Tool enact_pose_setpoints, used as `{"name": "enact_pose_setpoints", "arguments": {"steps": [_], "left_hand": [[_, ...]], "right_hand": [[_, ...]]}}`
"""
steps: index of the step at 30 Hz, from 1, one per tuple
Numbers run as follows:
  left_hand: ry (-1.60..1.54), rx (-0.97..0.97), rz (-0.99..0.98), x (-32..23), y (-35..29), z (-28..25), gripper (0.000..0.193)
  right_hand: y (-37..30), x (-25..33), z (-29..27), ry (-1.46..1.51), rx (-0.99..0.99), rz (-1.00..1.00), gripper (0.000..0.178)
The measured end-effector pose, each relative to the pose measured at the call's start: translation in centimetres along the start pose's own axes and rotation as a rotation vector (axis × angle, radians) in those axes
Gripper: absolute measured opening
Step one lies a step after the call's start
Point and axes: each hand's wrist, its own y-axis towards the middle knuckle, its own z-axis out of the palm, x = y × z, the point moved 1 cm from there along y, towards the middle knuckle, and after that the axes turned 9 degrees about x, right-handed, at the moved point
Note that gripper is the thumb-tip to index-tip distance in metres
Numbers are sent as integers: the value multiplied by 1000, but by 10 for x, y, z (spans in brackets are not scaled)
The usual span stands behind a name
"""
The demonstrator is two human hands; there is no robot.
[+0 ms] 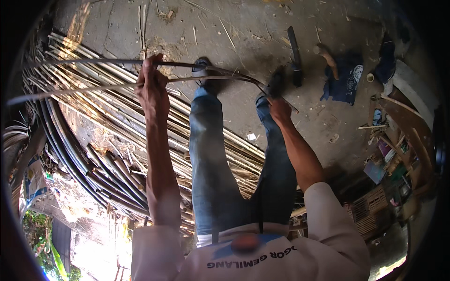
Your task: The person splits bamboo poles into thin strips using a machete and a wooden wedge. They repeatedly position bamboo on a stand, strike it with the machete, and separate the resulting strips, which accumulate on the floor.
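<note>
Two long bamboo strips, a dark one (108, 61) and a pale one (84, 90), run across in front of me from the far left. My left hand (152, 86) is closed round them, with the strips spread apart on its left side. They bend to the right and come together near my right knee. There my right hand (280, 111) is closed at the joined end, and a thin tip sticks out past its fingers. Whether a blade is also in that hand I cannot make out.
Many bamboo poles (117, 112) lie on the floor at left, beside a bundle of dark curved poles (70, 145). At the far right are a machete (294, 56), a wooden-handled tool (327, 58), a dark blue cloth (344, 82) and scattered clutter (391, 154). My legs stretch forward between.
</note>
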Motion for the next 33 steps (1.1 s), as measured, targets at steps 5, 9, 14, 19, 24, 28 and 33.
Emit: {"name": "enact_pose_setpoints", "arguments": {"steps": [5, 9, 14, 19, 24, 28, 33], "left_hand": [[-47, -39, 85, 9, 8, -26, 43], [-191, -130, 67, -9, 26, -9, 44], [126, -284, 166, -18, 33, -22, 62], [16, -158, 285, -121, 23, -67, 62], [-126, 34, 446, -246, 24, -142, 50], [-181, 162, 408, -253, 13, -157, 48], [-177, -51, 402, -256, -14, -156, 45]], "right_hand": [[21, 0, 3, 1079, 910, 519, 30], [-2, 37, -12, 278, 170, 53, 43], [21, 79, -20, 276, 200, 48, 50], [41, 172, -78, 317, 100, -105, 44], [27, 230, -112, 492, -288, -434, 29], [18, 175, -109, 399, -59, -354, 29], [20, 17, -53, 6, -94, -108, 45]]}}
